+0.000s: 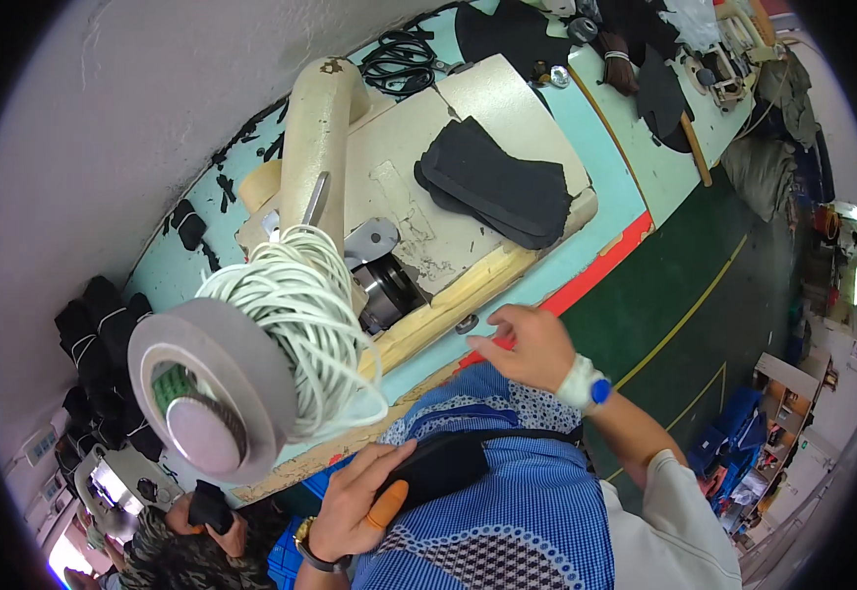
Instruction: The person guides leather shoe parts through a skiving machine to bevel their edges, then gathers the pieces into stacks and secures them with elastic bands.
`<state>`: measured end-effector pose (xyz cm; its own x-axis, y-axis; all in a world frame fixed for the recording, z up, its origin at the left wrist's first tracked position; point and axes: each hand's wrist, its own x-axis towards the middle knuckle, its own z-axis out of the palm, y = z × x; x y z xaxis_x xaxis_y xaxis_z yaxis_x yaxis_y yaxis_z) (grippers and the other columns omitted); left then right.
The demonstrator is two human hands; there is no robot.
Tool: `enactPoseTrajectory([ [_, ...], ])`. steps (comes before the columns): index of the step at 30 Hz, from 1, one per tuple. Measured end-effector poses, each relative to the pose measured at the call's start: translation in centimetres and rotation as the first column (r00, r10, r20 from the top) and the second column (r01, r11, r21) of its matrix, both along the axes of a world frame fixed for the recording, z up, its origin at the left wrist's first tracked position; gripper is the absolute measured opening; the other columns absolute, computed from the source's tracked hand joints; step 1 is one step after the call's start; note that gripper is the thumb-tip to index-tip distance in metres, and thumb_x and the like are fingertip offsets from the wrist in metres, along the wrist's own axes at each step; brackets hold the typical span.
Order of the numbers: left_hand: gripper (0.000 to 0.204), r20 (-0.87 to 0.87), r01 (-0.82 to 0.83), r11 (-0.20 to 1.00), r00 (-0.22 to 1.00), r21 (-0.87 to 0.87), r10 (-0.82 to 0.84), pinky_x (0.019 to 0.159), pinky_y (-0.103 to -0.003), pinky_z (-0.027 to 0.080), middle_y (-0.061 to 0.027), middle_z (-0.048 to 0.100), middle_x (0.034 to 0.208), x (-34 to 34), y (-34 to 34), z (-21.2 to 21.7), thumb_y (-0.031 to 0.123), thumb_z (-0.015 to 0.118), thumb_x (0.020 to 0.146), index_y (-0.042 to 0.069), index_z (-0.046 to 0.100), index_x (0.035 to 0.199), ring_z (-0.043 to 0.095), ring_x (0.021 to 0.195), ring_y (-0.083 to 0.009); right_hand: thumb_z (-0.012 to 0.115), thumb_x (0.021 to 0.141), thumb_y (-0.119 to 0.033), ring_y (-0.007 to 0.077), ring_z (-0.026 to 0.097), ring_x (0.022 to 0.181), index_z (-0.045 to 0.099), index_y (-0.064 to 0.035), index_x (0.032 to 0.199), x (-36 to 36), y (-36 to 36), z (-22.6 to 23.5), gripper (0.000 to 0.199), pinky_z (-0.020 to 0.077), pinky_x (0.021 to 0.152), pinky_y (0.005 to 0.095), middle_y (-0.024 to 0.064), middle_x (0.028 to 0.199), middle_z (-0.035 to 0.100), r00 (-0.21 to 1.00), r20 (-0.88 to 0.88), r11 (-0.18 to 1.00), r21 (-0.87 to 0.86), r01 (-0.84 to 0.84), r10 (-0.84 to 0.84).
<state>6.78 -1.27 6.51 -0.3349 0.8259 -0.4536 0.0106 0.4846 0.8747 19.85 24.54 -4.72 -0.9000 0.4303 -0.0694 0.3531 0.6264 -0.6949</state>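
Against my blue patterned apron (536,492), my left hand (354,501) holds a black fabric piece (448,467) between fingers and thumb. An orange finger cot (386,503) covers the thumb. Part of the black piece lies under the hand, and a thin black band runs rightward from it. My right hand (534,346) is open and seems to hold nothing, thumb and forefinger apart, by the table's red-edged front. Close to those fingertips sits a small dark round knob (466,323). Beyond, a stack of black fabric pieces (497,187) rests on the sewing machine's cream bed (389,187).
A bundle of pale cord (300,315) hangs at the machine's arm (315,147), beside a large grey wheel-like part (207,388). Black-handled scissors (399,64) lie at the back. Lower left, a co-worker's hand (230,536) holds a black piece. Green floor (674,305) lies to the right.
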Motion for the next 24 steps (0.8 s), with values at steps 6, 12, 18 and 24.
enactPoseTrajectory([
  [6,0.022,0.275,-0.244,0.968,0.936,0.063,0.218,0.078,-0.028,0.046,-0.0115,0.065,0.095,0.8,-0.4,-2.9,0.002,0.067,0.083,-0.004,0.066,0.104,0.061,0.086,-0.018,0.072,0.083,-0.021,0.0191,0.059,0.062,0.062,0.0025,0.097,-0.4,-1.2,-9.6,0.03,0.0486,0.058,0.0326,0.0109,0.072,0.061,0.893,0.447,0.458,-0.803,0.381,0.04],
  [12,0.017,0.185,-0.432,0.901,0.883,-0.039,0.432,0.057,-0.025,0.035,-0.0038,0.056,0.07,0.1,-0.3,-4.1,0.007,0.07,0.085,-0.005,0.062,0.078,0.045,0.064,-0.0087,0.069,0.081,-0.019,0.0332,0.068,0.078,0.064,0.001,0.107,-1.2,-4.7,-11.3,0.034,0.0538,0.071,0.0376,0.016,0.088,0.071,0.999,-0.048,0.98,-0.197,0.003,-0.013],
  [18,0.024,0.023,-0.391,0.916,0.919,-0.094,0.395,0.05,-0.024,0.033,0.002,0.048,0.056,-2.3,-0.7,-4.4,0.012,0.069,0.088,-0.004,0.061,0.071,0.04,0.056,-0.0045,0.066,0.079,-0.024,0.0417,0.063,0.088,0.07,-0.003,0.095,-1.5,-4.6,-9.6,0.027,0.0528,0.077,0.0443,0.0231,0.09,0.067,0.936,0.304,0.95,-0.193,0.245,-0.18],
  [24,0.02,0.167,-0.436,0.893,0.878,-0.109,0.449,0.059,-0.023,0.042,0.0024,0.064,0.076,-4.6,-1.5,-5.6,0.017,0.069,0.091,-0.003,0.069,0.09,0.051,0.068,-0.0041,0.065,0.079,-0.018,0.0421,0.063,0.091,0.068,0.0028,0.095,-1.5,-3.8,-9.7,0.027,0.0528,0.079,0.0413,0.0258,0.092,0.067,0.963,0.211,0.89,-0.388,0.241,-0.168],
])
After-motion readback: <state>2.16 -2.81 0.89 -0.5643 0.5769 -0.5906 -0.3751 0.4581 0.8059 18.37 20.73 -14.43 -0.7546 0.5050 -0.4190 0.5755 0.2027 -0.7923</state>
